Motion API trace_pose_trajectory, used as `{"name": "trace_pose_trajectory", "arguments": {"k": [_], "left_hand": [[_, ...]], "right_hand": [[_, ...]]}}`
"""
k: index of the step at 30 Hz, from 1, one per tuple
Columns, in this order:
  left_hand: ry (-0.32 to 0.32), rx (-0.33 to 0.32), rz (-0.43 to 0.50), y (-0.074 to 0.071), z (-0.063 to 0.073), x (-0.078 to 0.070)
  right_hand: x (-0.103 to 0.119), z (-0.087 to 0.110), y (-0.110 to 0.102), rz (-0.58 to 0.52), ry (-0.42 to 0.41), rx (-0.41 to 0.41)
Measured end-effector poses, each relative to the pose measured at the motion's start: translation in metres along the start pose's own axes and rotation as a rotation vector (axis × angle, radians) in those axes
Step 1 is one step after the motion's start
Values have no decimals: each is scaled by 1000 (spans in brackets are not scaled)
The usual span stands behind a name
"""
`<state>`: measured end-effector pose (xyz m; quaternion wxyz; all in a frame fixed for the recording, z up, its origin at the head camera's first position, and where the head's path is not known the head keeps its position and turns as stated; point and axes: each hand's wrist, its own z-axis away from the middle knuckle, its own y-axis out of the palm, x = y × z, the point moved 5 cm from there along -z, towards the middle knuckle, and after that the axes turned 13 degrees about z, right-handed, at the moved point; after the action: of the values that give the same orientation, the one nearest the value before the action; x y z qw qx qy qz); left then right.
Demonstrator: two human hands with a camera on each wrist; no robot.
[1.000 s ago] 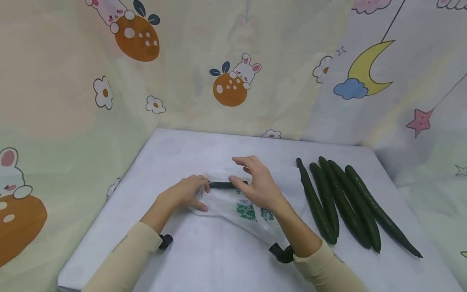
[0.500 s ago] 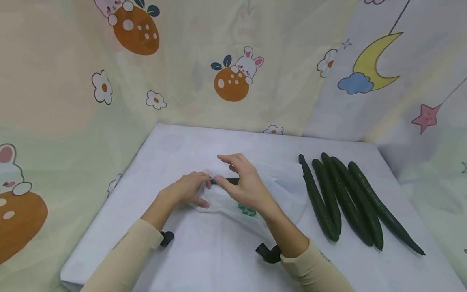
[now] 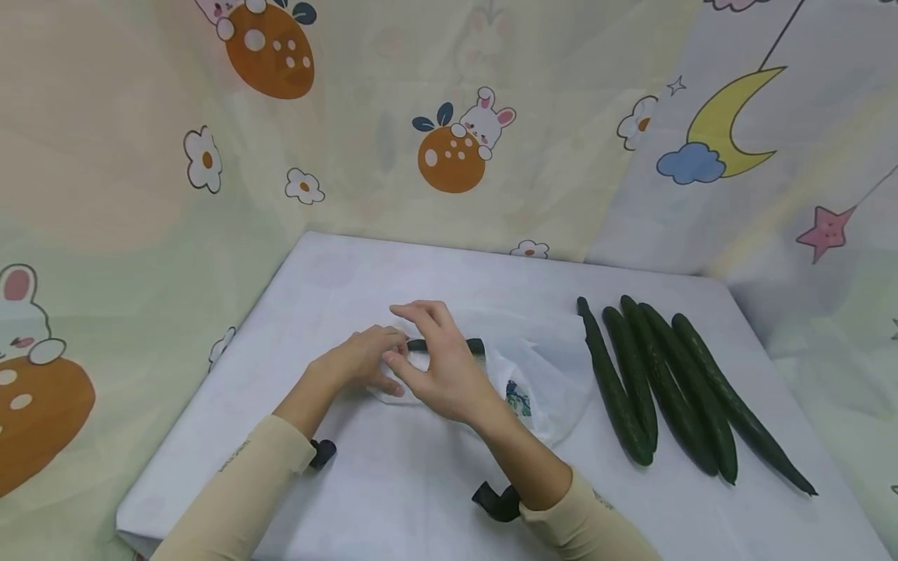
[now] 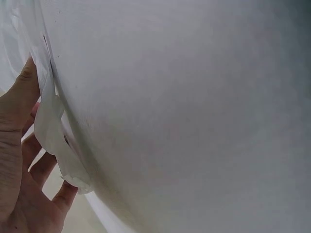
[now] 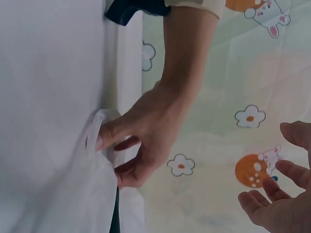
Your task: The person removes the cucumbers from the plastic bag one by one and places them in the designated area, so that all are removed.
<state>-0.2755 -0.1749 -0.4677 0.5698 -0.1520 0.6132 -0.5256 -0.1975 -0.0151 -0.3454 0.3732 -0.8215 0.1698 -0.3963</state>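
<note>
A thin white plastic bag with green print lies on the white table, a dark green strip showing along its far side. At its left end my left hand touches the rim, thumb and fingers spread apart. In the left wrist view, bag film drapes against the left hand; exactly how the fingertips meet it is partly hidden. My right hand hovers over the bag beside the left one, fingers bent and apart. The right wrist view shows the right hand holding nothing.
Several long cucumbers lie side by side on the right of the table. Behind it hangs a cartoon-printed cloth. Dark camera mounts sit at both wrists.
My right hand has moved left across the bag, closer to the left hand, uncovering more of the bag's right part. The left hand has stayed at the bag's left end.
</note>
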Motion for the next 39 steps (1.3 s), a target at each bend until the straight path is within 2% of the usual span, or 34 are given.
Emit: {"name": "trace_pose_trajectory", "arguments": {"k": [4, 8, 15, 19, 23, 30, 35, 39], "left_hand": [[0, -1, 13, -1, 1, 1], [6, -16, 36, -1, 1, 0], [42, -38, 36, -2, 4, -1], [73, -35, 39, -2, 5, -1], [83, -25, 41, -1, 5, -1], [57, -15, 25, 0, 6, 0], [62, -13, 27, 0, 3, 0], [51, -2, 25, 2, 3, 1]], "right_hand": [[9, 1, 6, -26, -26, -7], [5, 7, 18, -30, -21, 16], [-33, 18, 38, -8, 65, 110], [-57, 19, 42, 46, 74, 149], [-77, 19, 42, 132, 76, 170], [-102, 16, 33, 276, 87, 201], [-123, 12, 16, 353, 144, 297], [-136, 11, 8, 369, 178, 380]]}}
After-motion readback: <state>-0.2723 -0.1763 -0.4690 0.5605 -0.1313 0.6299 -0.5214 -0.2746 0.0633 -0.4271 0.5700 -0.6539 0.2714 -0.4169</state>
